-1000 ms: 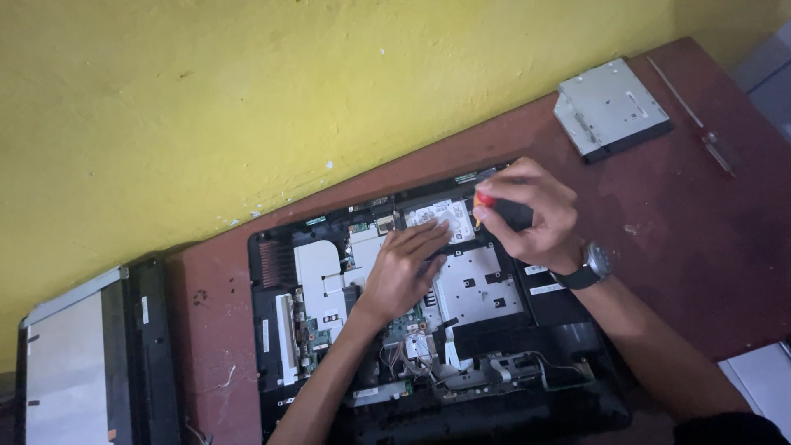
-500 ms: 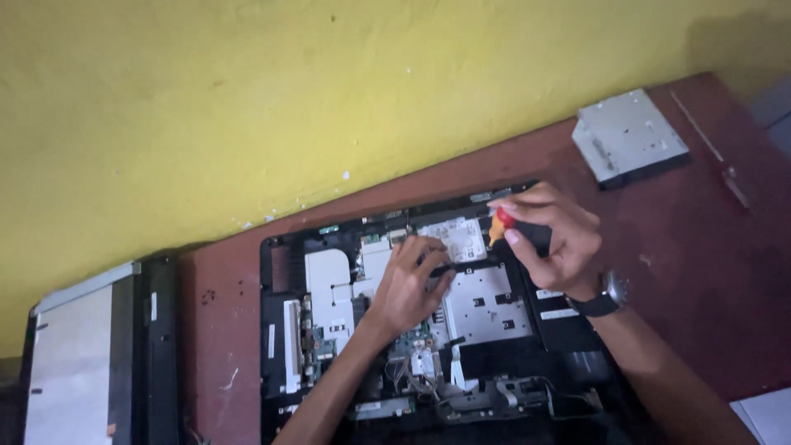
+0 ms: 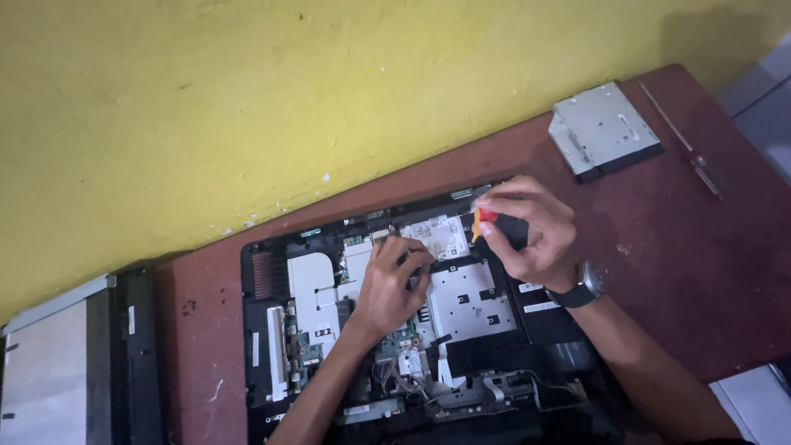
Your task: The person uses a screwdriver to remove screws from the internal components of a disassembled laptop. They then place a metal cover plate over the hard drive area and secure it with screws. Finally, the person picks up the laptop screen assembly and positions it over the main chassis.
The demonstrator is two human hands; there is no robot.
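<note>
Lying on the reddish-brown table (image 3: 700,272), the opened black laptop chassis (image 3: 412,330) exposes flat metal shields and a green circuit board. Above its centre, the left hand (image 3: 391,288) presses curled fingers onto the internals. The right hand (image 3: 531,235) is closed around a red-and-black screwdriver (image 3: 486,221), apparently tip-down, at the chassis's far edge.

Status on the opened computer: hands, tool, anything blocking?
Right hand grips screwdriver. Left hand rests on opened computer, fingers curled. Disc drive lies apart on table; nothing blocking.
</note>
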